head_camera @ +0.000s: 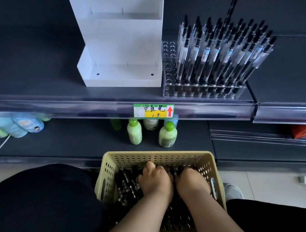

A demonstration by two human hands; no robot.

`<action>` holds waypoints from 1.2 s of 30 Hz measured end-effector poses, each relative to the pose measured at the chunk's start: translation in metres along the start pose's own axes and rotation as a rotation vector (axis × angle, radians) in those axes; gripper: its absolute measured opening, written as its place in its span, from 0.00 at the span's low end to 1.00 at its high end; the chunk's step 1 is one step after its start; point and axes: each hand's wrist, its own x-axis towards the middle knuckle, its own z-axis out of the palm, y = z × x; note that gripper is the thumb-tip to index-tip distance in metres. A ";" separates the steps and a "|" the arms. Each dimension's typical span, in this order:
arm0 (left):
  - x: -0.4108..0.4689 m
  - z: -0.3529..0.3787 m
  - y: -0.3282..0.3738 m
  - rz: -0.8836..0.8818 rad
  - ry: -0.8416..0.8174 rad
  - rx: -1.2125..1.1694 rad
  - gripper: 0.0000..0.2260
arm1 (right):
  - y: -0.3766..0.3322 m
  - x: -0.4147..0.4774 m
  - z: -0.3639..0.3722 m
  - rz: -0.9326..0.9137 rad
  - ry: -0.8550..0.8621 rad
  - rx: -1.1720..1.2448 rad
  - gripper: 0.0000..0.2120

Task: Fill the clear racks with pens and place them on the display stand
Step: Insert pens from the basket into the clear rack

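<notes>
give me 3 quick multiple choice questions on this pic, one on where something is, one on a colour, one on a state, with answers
1. Where is the clear rack relative to the white display stand? A on its top tier; B beside it on the shelf; C in the basket.
2. What colour are the caps of the bottles under the price tag? A red; B green; C black.
3. What do the stand's tiers hold? A nothing; B filled racks; C bottles.
Answers: 1 B, the rack stands on the shelf at the stand's right in the view. 2 B, both front caps are green. 3 A, every tier in view is bare.
</notes>
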 end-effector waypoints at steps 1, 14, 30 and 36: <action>-0.001 0.000 -0.001 0.005 -0.002 -0.010 0.15 | 0.000 -0.001 -0.001 -0.004 -0.011 0.011 0.14; -0.051 -0.041 -0.035 0.080 0.337 -0.552 0.08 | 0.005 -0.054 -0.050 -0.339 0.239 0.299 0.13; -0.109 -0.143 -0.085 0.322 0.459 -0.964 0.08 | -0.008 -0.137 -0.107 -0.632 0.529 0.720 0.08; -0.112 -0.163 -0.079 0.430 0.430 -0.955 0.08 | -0.016 -0.141 -0.118 -0.661 0.507 0.868 0.07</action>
